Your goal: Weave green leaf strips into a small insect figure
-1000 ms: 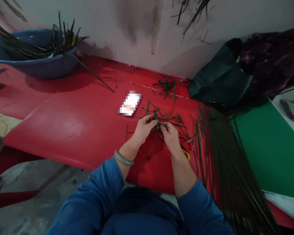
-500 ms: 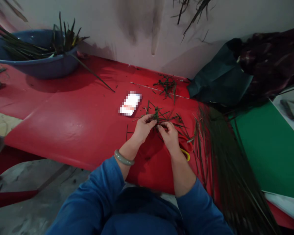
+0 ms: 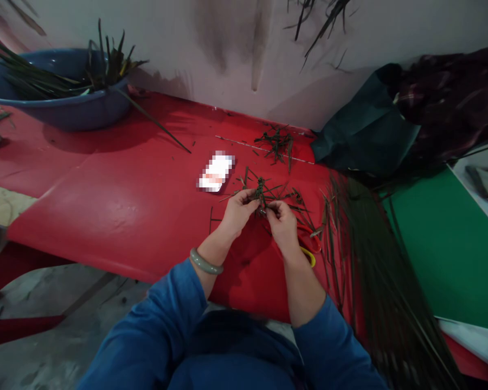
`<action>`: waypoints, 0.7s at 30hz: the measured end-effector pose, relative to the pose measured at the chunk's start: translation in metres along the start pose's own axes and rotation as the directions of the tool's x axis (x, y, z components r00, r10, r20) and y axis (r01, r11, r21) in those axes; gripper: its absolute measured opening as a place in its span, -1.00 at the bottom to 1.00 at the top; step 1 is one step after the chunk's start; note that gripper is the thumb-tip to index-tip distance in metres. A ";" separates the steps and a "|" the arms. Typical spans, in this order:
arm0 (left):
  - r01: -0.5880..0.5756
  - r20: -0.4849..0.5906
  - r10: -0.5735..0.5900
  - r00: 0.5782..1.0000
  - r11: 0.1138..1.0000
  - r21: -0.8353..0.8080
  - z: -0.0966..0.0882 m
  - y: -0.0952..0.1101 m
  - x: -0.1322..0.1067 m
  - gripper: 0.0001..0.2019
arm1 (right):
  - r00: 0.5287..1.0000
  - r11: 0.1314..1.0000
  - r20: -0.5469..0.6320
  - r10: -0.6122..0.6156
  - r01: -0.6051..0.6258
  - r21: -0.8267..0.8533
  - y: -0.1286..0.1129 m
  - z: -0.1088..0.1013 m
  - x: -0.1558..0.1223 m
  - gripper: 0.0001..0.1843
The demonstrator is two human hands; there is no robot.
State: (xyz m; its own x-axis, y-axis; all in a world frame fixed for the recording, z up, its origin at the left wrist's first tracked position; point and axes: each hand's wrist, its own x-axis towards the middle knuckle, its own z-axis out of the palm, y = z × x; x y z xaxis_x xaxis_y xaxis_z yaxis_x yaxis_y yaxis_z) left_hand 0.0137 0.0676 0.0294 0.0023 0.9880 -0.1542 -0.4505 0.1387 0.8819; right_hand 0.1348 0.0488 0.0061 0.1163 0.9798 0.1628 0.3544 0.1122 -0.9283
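Observation:
Between my two hands is a small woven piece of green leaf strips [image 3: 260, 187], its knotted top showing above my fingers. My left hand [image 3: 239, 210] pinches it from the left side; a grey-green bangle [image 3: 205, 262] circles that wrist. On the other side, the thumb and fingers of my right hand [image 3: 282, 219] are closed at its lower end, where the tips hide the exact strip they grip. Cut leaf scraps [image 3: 296, 199] lie around and behind both hands. Scissors with red and yellow handles [image 3: 309, 255] rest partly hidden beside my right wrist.
A lit phone [image 3: 216, 172] lies on the red table cover [image 3: 117, 184]. Back left stands a blue basin [image 3: 85, 111] with long leaves. Another leaf pile [image 3: 276, 142] sits near the wall. Long leaf strips [image 3: 382, 271] and a green board [image 3: 451, 249] are at the right.
The fingers of my right hand have shifted slightly up and to the right at the lower end of the woven piece. My left hand stays in place.

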 end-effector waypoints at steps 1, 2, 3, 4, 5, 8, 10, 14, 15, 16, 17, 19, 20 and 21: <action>0.002 -0.002 -0.002 1.000 1.000 0.002 0.000 0.000 0.000 -0.73 | 1.000 1.000 0.007 -0.020 0.020 -0.017 -0.001 0.000 0.000 -0.86; 0.001 -0.003 -0.001 1.000 1.000 0.004 0.000 -0.001 0.001 -0.72 | 0.999 0.998 0.016 -0.039 0.039 -0.042 -0.002 0.000 -0.001 -0.86; -0.001 -0.003 0.001 1.000 1.000 0.004 -0.001 -0.001 0.001 -0.72 | 0.998 0.996 0.027 -0.055 0.057 -0.069 -0.003 -0.001 -0.001 -0.87; -0.005 -0.003 0.005 1.000 1.000 0.002 -0.001 -0.002 0.001 -0.72 | 0.997 0.994 0.033 -0.068 0.071 -0.088 -0.006 -0.001 -0.001 -0.88; -0.008 -0.003 0.008 1.000 1.000 -0.004 -0.001 -0.002 0.002 -0.72 | 0.996 0.992 0.039 -0.079 0.083 -0.098 -0.008 -0.002 -0.002 -0.89; -0.013 -0.015 0.013 1.000 1.000 -0.018 -0.001 -0.003 0.002 -0.71 | 0.993 0.987 0.049 -0.105 0.110 -0.115 -0.014 -0.003 -0.003 -0.89; -0.007 -0.021 0.006 1.000 1.000 -0.010 -0.001 -0.002 0.002 -0.71 | 0.992 0.979 0.048 -0.117 0.123 -0.162 -0.016 -0.002 -0.003 -0.89; -0.017 -0.016 0.017 1.000 1.000 0.023 -0.002 -0.003 0.002 -0.71 | 0.989 0.954 0.046 -0.138 0.145 -0.261 -0.014 -0.001 -0.004 -0.89; -0.026 -0.015 0.026 1.000 0.999 0.033 -0.002 -0.003 0.002 -0.71 | 0.989 0.951 0.050 -0.142 0.150 -0.269 -0.013 -0.001 -0.004 -0.88; -0.034 -0.016 0.035 0.999 0.999 0.042 -0.002 -0.003 0.003 -0.71 | 0.988 0.949 0.054 -0.146 0.156 -0.273 -0.012 -0.001 -0.004 -0.87; -0.042 -0.018 0.043 0.999 0.998 0.050 -0.003 -0.004 0.003 -0.71 | 0.987 0.947 0.055 -0.150 0.160 -0.278 -0.011 -0.001 -0.004 -0.85; -0.051 -0.020 0.052 0.998 0.997 0.058 -0.003 -0.005 0.004 -0.73 | 0.988 0.947 0.061 -0.144 0.156 -0.280 -0.009 -0.001 -0.004 -0.84; -0.053 -0.018 0.054 0.998 0.997 0.060 -0.003 -0.005 0.004 -0.73 | 0.989 0.951 0.069 -0.131 0.145 -0.272 -0.008 -0.001 -0.004 -0.83; -0.053 -0.012 0.054 0.998 0.997 0.062 -0.004 -0.005 0.004 -0.73 | 0.991 0.958 0.079 -0.112 0.129 -0.257 -0.008 -0.001 -0.004 -0.82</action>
State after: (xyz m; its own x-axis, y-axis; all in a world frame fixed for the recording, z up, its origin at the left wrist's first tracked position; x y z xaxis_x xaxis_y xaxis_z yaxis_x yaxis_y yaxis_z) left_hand 0.0128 0.0702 0.0227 -0.0330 0.9932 -0.1118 -0.3940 0.0899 0.9147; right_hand 0.1329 0.0435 0.0131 0.0017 0.9711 0.2386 0.5926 0.1912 -0.7824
